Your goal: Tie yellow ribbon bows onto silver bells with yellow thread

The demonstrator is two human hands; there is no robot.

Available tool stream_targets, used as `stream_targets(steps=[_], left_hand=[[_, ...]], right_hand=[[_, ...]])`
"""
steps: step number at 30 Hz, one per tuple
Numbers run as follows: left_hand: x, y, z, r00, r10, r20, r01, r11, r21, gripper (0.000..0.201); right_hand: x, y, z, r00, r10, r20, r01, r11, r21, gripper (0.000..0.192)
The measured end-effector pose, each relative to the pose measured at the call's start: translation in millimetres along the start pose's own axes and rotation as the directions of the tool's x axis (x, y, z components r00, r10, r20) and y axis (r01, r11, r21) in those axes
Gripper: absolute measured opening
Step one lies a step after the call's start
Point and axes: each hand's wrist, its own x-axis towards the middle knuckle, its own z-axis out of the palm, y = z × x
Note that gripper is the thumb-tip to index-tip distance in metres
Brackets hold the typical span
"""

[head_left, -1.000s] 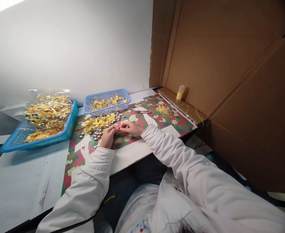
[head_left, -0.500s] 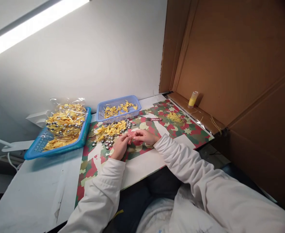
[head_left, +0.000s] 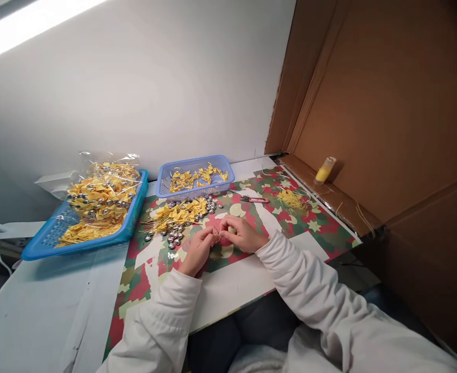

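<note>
In the head view your left hand (head_left: 198,247) and right hand (head_left: 241,233) meet fingertip to fingertip over the camouflage mat (head_left: 317,220), both pinched on something too small to name, with the yellow bows (head_left: 180,211) and silver bells (head_left: 173,236) heaped within reach at ten o'clock.
</note>
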Motion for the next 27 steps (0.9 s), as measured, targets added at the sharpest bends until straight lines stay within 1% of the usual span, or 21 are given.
stream_targets(steps=[3, 6, 8, 9, 13, 14, 16, 20, 24, 27], left_hand=[[-2, 0, 1.5, 1.0, -0.015, 0.023, 0.015, 1.0, -0.008, 0.024], [-3, 2, 2.0, 0.999, -0.033, 0.037, 0.034, 0.999, -0.025, 0.027], [-4, 3, 2.4, 0.998, -0.043, 0.037, 0.044, 0.998, -0.041, 0.026], [-4, 4, 2.7, 0.998, -0.046, 0.035, 0.048, 0.998, -0.051, 0.026], [-6, 5, 4.1, 0.998, -0.063, 0.022, 0.065, 0.994, -0.088, 0.025], [-6, 5, 4.4, 0.997, -0.07, 0.02, 0.071, 0.993, -0.095, 0.025], [-7, 6, 4.7, 0.996, -0.082, 0.017, 0.084, 0.991, -0.108, 0.024], [-8, 6, 4.4, 0.996, -0.092, 0.003, 0.091, 0.989, -0.12, 0.024], [-7, 5, 3.7, 0.997, -0.079, -0.008, 0.077, 0.989, -0.122, 0.025], [-7, 5, 3.2, 0.998, -0.067, -0.012, 0.065, 0.991, -0.12, 0.025]], right_hand=[[-1, 1, 1, 1.0, -0.022, 0.01, 0.022, 1.0, -0.013, 0.01], [-2, 1, 2, 1.0, 0.012, 0.026, -0.012, 1.0, -0.002, 0.011], [-4, 1, 3, 0.999, 0.04, 0.015, -0.04, 0.999, 0.003, 0.011], [-4, 0, 4, 0.999, 0.051, -0.008, -0.051, 0.999, 0.0, 0.011], [-7, -2, 9, 0.98, 0.096, -0.172, -0.098, 0.995, -0.005, 0.01], [-7, -3, 10, 0.976, 0.103, -0.192, -0.105, 0.994, -0.002, 0.011], [-8, -5, 11, 0.977, 0.089, -0.192, -0.092, 0.996, -0.003, 0.011], [-8, -8, 10, 0.988, 0.024, -0.152, -0.03, 0.999, -0.034, 0.01], [-9, -9, 9, 0.992, 0.013, -0.122, -0.018, 0.999, -0.039, 0.012], [-10, -9, 9, 0.992, 0.016, -0.128, -0.017, 1.0, -0.012, 0.006]])
